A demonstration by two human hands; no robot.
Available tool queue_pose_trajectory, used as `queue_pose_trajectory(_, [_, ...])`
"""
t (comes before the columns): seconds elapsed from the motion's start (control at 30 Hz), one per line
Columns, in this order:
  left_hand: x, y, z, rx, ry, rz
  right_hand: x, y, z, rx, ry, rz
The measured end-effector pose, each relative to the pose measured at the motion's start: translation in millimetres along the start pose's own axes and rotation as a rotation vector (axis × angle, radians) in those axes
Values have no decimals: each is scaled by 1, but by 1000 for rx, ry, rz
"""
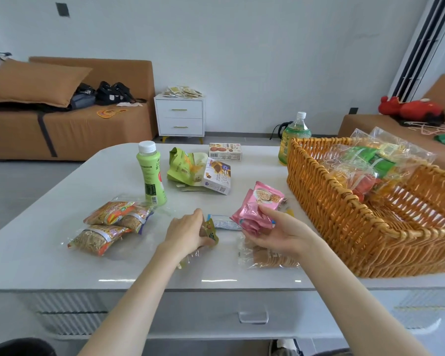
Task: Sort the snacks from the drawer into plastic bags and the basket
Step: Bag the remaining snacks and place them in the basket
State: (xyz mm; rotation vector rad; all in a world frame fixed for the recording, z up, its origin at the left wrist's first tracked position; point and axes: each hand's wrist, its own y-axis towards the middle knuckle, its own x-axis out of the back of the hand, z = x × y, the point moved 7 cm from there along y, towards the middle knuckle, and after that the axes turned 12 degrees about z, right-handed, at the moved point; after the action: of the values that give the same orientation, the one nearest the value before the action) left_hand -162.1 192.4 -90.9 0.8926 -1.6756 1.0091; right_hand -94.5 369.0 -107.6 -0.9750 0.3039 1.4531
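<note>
Partway through, judging by the spread. Already in the wicker basket (pixel 326 199) at the right: one clear bag (pixel 368 165) stuffed with green and red packets, leaning against the far wall of the basket. Already bagged but not yet basketed: a clear bag of orange-wrapped snacks (pixel 108 224) lying flat on the white table (pixel 62 253), left of the hands. Left hand (pixel 188 233) closed around small yellow-green packets (pixel 211 231), fingers curled over them, pressed low near the tabletop above what looks like crinkled clear plastic. Right hand (pixel 275 232) palm up, fingers wrapped narrowly around pink packets (pixel 254 214), lifted just above the table. Directly beneath that hand, a clear bag of round biscuits (pixel 265 258), resting flat. Between the two hands, a blue-and-white wrapper (pixel 222 222) lying loose. Still unsorted farther back: a torn green pouch (pixel 184 167), a white-and-brown box (pixel 217 176) leaning on it, a second small box (pixel 225 151) behind, plus a green bottle with white cap (pixel 150 173) and a larger drink bottle (pixel 293 136) just behind the basket. Drawer (pixel 252 314) in the table front shut, so likely emptied. Remaining, as a guess: bagging the pink and yellow-green packets, then moving finished bags over to the basket.
</note>
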Motion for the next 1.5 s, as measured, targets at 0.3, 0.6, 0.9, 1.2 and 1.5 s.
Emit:
queue_pose_trajectory(0.3, [9,2,8,-24,-1305,-149,-13,-10,9,87,-329,136])
queue_pose_trajectory(0.6, [-5,-2,-1,-7,-1590,-46,-33,-2,-10,62,-674,197])
queue_pose_trajectory(0.9, [-8,-9,-4,-21,-1770,2,-35,3,-15,40,-698,141])
queue_pose_trajectory(1.2, [20,-32,13,-64,-1313,-168,-45,5,-24,-53,-413,192])
queue_pose_trajectory(1.5, [56,-100,86,203,-22,-726,-66,1,-34,-105,-326,182])
